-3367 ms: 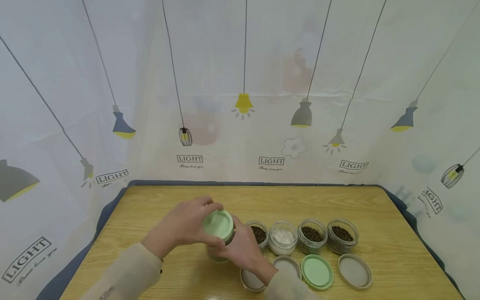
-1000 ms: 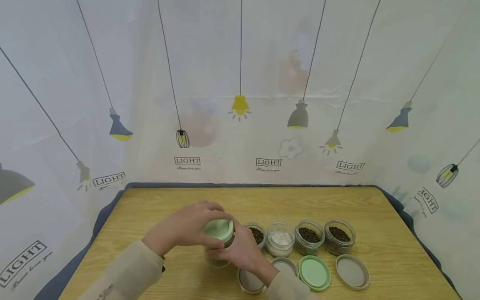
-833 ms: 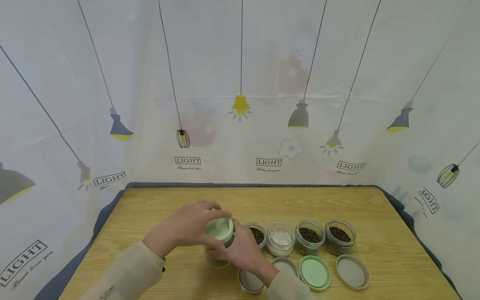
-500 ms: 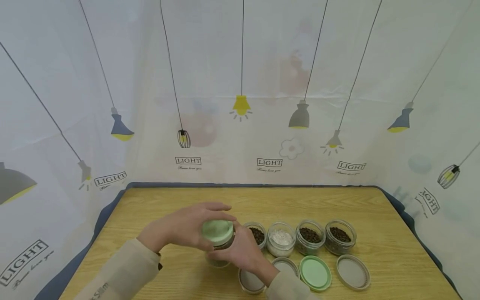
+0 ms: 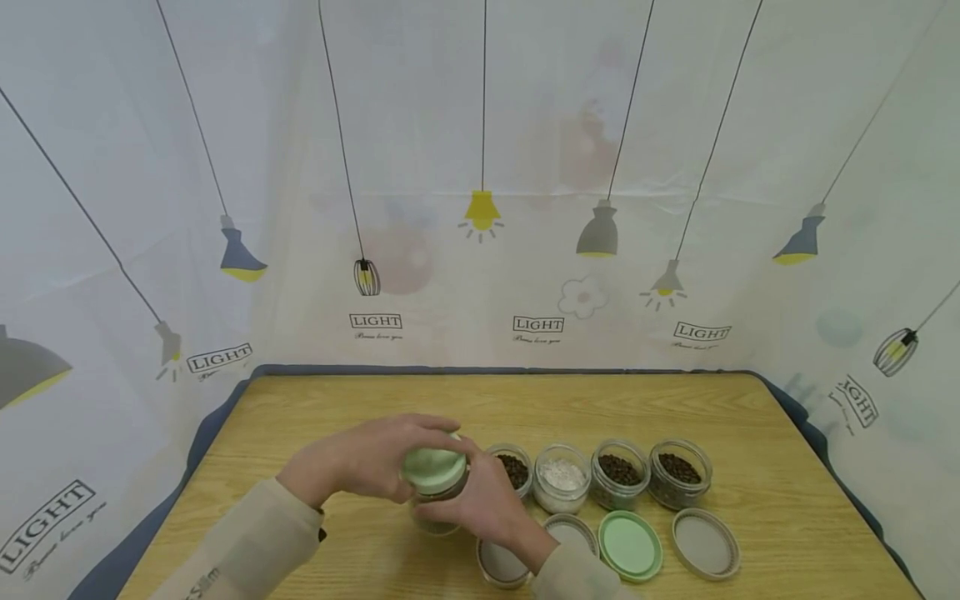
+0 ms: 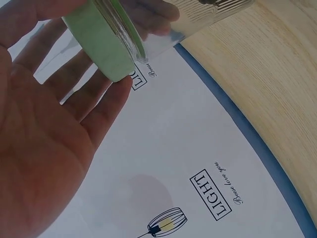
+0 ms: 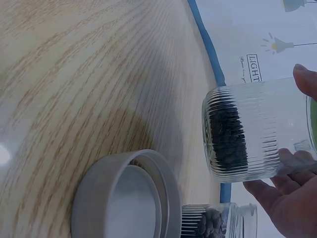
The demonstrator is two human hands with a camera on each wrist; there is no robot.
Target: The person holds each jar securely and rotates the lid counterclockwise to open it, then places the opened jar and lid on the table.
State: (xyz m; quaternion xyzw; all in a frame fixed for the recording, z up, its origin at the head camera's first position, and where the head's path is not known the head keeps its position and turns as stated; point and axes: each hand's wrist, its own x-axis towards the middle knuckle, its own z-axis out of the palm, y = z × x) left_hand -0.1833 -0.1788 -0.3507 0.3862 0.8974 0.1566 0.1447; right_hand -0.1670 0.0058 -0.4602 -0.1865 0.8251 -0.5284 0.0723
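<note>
A ribbed glass jar (image 7: 262, 106) with dark beans (image 7: 227, 136) at its bottom is gripped by my right hand (image 5: 491, 500), thumb on the near side and fingers round the far side. On its mouth sits a green lid (image 5: 433, 469), which my left hand (image 5: 360, 458) holds by the rim between thumb and fingers. In the left wrist view the jar's threaded neck shows beside the lid's edge. That hand's palm is turned toward the lid, with the fingertips along its side. Part of the jar is hidden behind the right hand in the head view.
Right of the hands stands a row of lidless jars: dark beans (image 5: 514, 471), a white-filled jar (image 5: 561, 479), then two more bean jars (image 5: 619, 473) (image 5: 679, 473). Before them lie a green lid (image 5: 630, 546) and several greyish lids (image 5: 706, 544). A patterned curtain (image 5: 450, 275) hangs behind the table (image 5: 315, 400).
My left hand's fingers have shifted round the lid, and the wrist has turned slightly. The lid's top faces more toward the far left. My right hand keeps its hold on the jar.
</note>
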